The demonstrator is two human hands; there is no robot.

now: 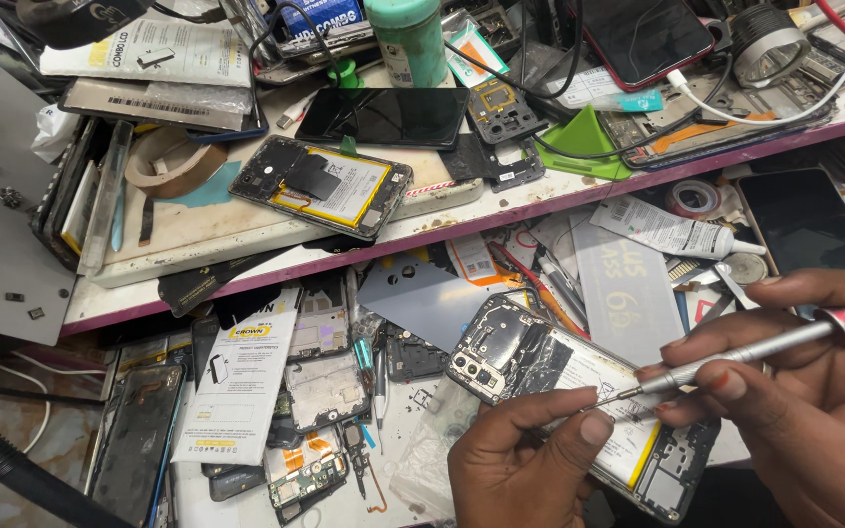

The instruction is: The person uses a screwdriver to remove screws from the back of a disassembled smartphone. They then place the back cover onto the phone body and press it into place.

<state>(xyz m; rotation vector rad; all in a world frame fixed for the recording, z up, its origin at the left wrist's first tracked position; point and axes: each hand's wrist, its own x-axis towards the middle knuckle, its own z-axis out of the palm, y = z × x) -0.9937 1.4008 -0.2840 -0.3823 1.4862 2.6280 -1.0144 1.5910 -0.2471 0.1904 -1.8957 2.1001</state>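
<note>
Careful: your right hand [794, 391] pinches slim silver precision screwdriver [735, 357], tip on opened black phone with exposed battery [559, 391], near centre, pinned under left hand [520, 450]; slip could gouge battery.

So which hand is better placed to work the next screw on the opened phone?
The right hand: it holds the screwdriver, tip over the opened phone. The left hand is steadying the phone near the tip.

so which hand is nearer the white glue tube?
Right. The right hand with the screwdriver sits just below the glue tube; the left hand is lower, further left.
</note>
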